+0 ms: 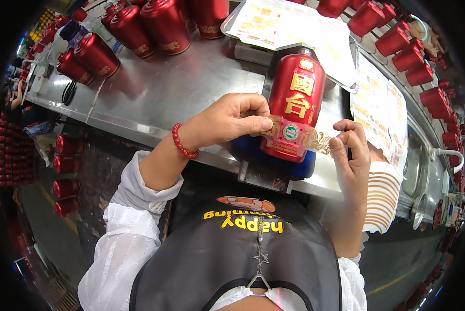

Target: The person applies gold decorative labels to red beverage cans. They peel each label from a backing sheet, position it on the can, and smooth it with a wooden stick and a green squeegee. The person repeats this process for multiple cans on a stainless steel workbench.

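Observation:
A red bottle (pixel 297 72) with raised gold characters lies tilted back, its neck away from me, on a dark blue cloth (pixel 301 168). Across its lower part stretches a see-through decal strip (pixel 320 141) with gold ornament, over a round green and white emblem. My left hand (pixel 227 118), with a red bead bracelet (pixel 184 141) at the wrist, pinches the strip's left end between thumb and forefinger. At the other end my right hand (pixel 352 150) has thumb and forefinger closed on the strip, other fingers curled. Whether the strip's middle touches the bottle I cannot tell.
Several red bottles (pixel 166 26) stand at the back left of the metal table (pixel 154 85). Sheets of gold decals (pixel 294 26) lie behind the bottle, with more sheets (pixel 380 98) to the right. Racks of red bottles (pixel 393 39) line the right side.

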Action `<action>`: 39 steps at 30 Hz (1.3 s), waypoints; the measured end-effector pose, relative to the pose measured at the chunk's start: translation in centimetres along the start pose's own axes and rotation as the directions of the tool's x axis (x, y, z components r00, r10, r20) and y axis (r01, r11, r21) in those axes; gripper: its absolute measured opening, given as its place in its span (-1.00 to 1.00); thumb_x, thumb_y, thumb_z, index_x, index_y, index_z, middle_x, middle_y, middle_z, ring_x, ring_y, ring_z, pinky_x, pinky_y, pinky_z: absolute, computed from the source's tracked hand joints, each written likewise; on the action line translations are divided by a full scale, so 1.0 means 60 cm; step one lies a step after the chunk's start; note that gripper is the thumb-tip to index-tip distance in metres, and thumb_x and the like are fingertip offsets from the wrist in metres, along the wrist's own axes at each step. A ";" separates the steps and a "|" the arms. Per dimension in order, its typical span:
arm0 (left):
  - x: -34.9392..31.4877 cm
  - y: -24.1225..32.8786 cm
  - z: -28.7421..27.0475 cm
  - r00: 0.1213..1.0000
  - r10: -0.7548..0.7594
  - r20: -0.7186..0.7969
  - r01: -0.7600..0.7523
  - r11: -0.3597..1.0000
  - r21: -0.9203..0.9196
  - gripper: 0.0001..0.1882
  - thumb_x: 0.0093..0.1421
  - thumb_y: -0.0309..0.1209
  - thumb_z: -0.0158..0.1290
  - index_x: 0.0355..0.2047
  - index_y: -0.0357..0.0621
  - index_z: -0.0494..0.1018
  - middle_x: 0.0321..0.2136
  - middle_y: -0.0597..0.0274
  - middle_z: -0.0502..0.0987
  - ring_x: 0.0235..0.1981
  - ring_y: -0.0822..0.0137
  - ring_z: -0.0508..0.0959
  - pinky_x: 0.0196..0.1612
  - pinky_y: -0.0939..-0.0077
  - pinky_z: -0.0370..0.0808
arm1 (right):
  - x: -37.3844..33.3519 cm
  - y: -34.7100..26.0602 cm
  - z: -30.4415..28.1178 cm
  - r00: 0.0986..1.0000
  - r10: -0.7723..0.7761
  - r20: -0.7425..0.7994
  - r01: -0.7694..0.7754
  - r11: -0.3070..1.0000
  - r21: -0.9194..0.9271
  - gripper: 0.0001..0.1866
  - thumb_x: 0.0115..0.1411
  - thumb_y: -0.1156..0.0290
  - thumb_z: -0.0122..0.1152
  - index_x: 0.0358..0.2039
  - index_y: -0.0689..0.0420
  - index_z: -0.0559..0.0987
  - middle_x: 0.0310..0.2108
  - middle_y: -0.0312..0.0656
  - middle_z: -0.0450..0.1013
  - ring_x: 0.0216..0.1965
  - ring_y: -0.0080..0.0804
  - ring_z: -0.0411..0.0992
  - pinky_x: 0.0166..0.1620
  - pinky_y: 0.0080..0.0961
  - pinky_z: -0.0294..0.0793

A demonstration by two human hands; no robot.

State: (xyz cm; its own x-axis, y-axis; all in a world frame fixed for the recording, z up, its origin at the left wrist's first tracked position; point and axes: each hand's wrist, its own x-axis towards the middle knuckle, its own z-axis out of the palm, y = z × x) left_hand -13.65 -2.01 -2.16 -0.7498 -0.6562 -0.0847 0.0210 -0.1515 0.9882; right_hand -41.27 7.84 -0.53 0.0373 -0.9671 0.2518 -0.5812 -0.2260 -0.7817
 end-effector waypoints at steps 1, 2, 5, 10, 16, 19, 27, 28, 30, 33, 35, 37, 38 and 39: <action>0.000 0.000 0.000 1.000 0.008 -0.002 -0.008 1.000 0.016 -0.82 0.31 -0.38 0.14 -0.34 -0.24 0.46 -0.45 0.40 0.45 -0.39 0.60 0.39 -0.29 0.62 0.41 | 0.001 0.003 0.000 1.000 -0.005 0.001 0.006 1.000 -0.006 -0.73 0.34 0.38 0.19 -0.47 0.22 0.43 -0.16 -0.09 0.37 -0.09 -0.42 0.32 -0.15 -0.59 0.29; 0.000 0.000 -0.001 1.000 0.008 -0.003 -0.008 1.000 0.020 -0.82 0.32 -0.38 0.13 -0.34 -0.24 0.45 -0.45 0.40 0.45 -0.39 0.60 0.39 -0.29 0.63 0.41 | 0.001 0.004 0.001 1.000 -0.010 0.003 0.010 1.000 -0.013 -0.73 0.34 0.38 0.19 -0.47 0.22 0.43 -0.15 -0.10 0.37 -0.09 -0.43 0.32 -0.14 -0.59 0.29; -0.001 0.000 -0.001 1.000 0.008 -0.005 -0.008 0.999 0.032 -0.82 0.32 -0.38 0.13 -0.35 -0.24 0.45 -0.44 0.41 0.45 -0.39 0.60 0.39 -0.29 0.63 0.41 | 0.003 0.009 0.006 0.998 -0.042 -0.038 0.041 0.999 -0.022 -0.79 0.25 0.46 0.27 -0.45 0.27 0.45 -0.19 -0.07 0.42 -0.24 -0.36 0.39 -0.27 -0.51 0.36; -0.001 0.004 0.000 1.000 0.019 -0.014 -0.018 0.997 0.079 -0.80 0.30 -0.37 0.14 -0.37 -0.23 0.44 -0.45 0.40 0.44 -0.38 0.59 0.40 -0.29 0.62 0.41 | 0.004 0.012 0.010 0.998 -0.057 -0.034 0.056 0.998 -0.034 -0.78 0.25 0.45 0.27 -0.45 0.27 0.45 -0.19 -0.06 0.43 -0.22 -0.33 0.40 -0.24 -0.49 0.38; 0.002 0.002 0.001 0.990 0.123 -0.064 -0.094 0.935 0.343 -0.76 0.24 -0.32 0.17 -0.41 -0.24 0.45 -0.45 0.29 0.48 -0.35 0.47 0.44 -0.22 0.49 0.43 | 0.007 0.021 0.013 0.998 -0.057 -0.021 0.056 0.997 -0.054 -0.75 0.25 0.41 0.29 -0.45 0.26 0.44 -0.19 -0.06 0.43 -0.20 -0.32 0.41 -0.19 -0.48 0.39; 0.000 0.006 0.002 0.991 0.112 -0.079 -0.074 0.923 0.377 -0.76 0.23 -0.31 0.17 -0.40 -0.25 0.46 -0.45 0.26 0.49 -0.34 0.43 0.44 -0.19 0.46 0.42 | 0.010 0.022 0.016 1.000 -0.012 -0.007 0.012 1.000 -0.024 -0.75 0.24 0.40 0.30 -0.46 0.26 0.44 -0.19 -0.06 0.43 -0.20 -0.31 0.41 -0.18 -0.48 0.40; -0.001 0.006 -0.002 0.991 0.120 -0.056 -0.090 0.917 0.388 -0.76 0.25 -0.30 0.15 -0.40 -0.24 0.44 -0.43 0.31 0.42 -0.34 0.48 0.39 -0.23 0.52 0.37 | 0.011 0.029 0.016 1.000 -0.004 0.010 0.004 1.000 0.022 -0.74 0.23 0.40 0.31 -0.47 0.26 0.45 -0.19 -0.04 0.42 -0.18 -0.31 0.40 -0.15 -0.48 0.40; -0.003 0.007 -0.001 0.992 0.111 -0.059 -0.080 0.918 0.388 -0.75 0.25 -0.29 0.16 -0.40 -0.23 0.44 -0.43 0.30 0.42 -0.34 0.47 0.40 -0.22 0.51 0.37 | 0.010 0.030 0.017 1.000 -0.011 0.017 0.010 1.000 0.017 -0.74 0.24 0.40 0.31 -0.47 0.26 0.45 -0.19 -0.04 0.42 -0.18 -0.31 0.40 -0.15 -0.48 0.40; -0.001 0.005 -0.003 0.988 0.148 -0.051 -0.110 0.887 0.448 -0.74 0.24 -0.27 0.16 -0.39 -0.22 0.45 -0.42 0.27 0.44 -0.31 0.42 0.41 -0.19 0.48 0.38 | 0.012 0.034 0.016 0.999 -0.046 0.019 0.045 0.999 0.021 -0.75 0.24 0.39 0.30 -0.47 0.24 0.46 -0.19 -0.07 0.41 -0.18 -0.34 0.39 -0.18 -0.51 0.40; -0.004 0.002 0.002 0.982 0.175 -0.072 -0.114 0.851 0.512 -0.76 0.22 -0.26 0.18 -0.38 -0.20 0.47 -0.39 0.21 0.46 -0.28 0.32 0.44 -0.16 0.45 0.39 | 0.007 0.048 0.020 0.999 0.018 0.030 -0.018 1.000 0.003 -0.79 0.20 0.40 0.34 -0.45 0.21 0.49 -0.18 -0.13 0.42 -0.21 -0.41 0.40 -0.31 -0.60 0.35; -0.004 0.002 0.004 0.979 0.186 -0.081 -0.112 0.828 0.549 -0.78 0.18 -0.29 0.19 -0.37 -0.19 0.48 -0.37 0.19 0.48 -0.27 0.30 0.45 -0.15 0.44 0.39 | 0.010 0.053 0.019 0.999 -0.047 -0.001 0.046 0.991 -0.124 -0.92 0.18 0.53 0.26 -0.33 0.21 0.54 -0.11 -0.09 0.44 -0.18 -0.36 0.44 -0.29 -0.58 0.39; -0.003 0.003 0.005 0.976 0.197 -0.096 -0.109 0.818 0.564 -0.76 0.16 -0.25 0.19 -0.39 -0.18 0.49 -0.41 0.19 0.49 -0.27 0.29 0.45 -0.17 0.40 0.41 | 0.015 0.048 0.017 0.993 -0.061 -0.099 0.041 0.979 -0.200 -0.77 0.17 0.64 0.17 -0.13 0.23 0.54 0.02 -0.01 0.45 -0.07 -0.29 0.47 -0.20 -0.54 0.46; -0.003 0.000 0.005 0.975 0.197 -0.106 -0.103 0.817 0.568 -0.75 0.15 -0.24 0.19 -0.40 -0.17 0.49 -0.43 0.19 0.50 -0.27 0.29 0.45 -0.19 0.38 0.42 | 0.017 0.041 0.015 0.983 -0.075 -0.170 0.034 0.973 -0.230 -0.66 0.16 0.68 0.13 -0.02 0.24 0.52 0.09 0.04 0.44 0.01 -0.26 0.48 -0.13 -0.52 0.50; -0.003 -0.002 0.004 0.975 0.193 -0.109 -0.099 0.820 0.564 -0.75 0.15 -0.22 0.19 -0.40 -0.17 0.50 -0.44 0.20 0.50 -0.27 0.29 0.44 -0.19 0.39 0.42 | 0.024 0.040 0.009 0.975 -0.103 -0.196 0.061 0.977 -0.206 -0.57 0.18 0.71 0.09 0.10 0.29 0.44 0.14 0.08 0.42 0.10 -0.25 0.47 -0.01 -0.50 0.50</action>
State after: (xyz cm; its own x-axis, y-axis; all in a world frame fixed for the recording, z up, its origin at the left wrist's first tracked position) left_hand -13.67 -1.69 -2.26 -0.6549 -0.7498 0.0943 -0.2817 0.3580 0.8902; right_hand -42.19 5.83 -2.33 -0.0635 -0.8969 0.4377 -0.7327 -0.2559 -0.6306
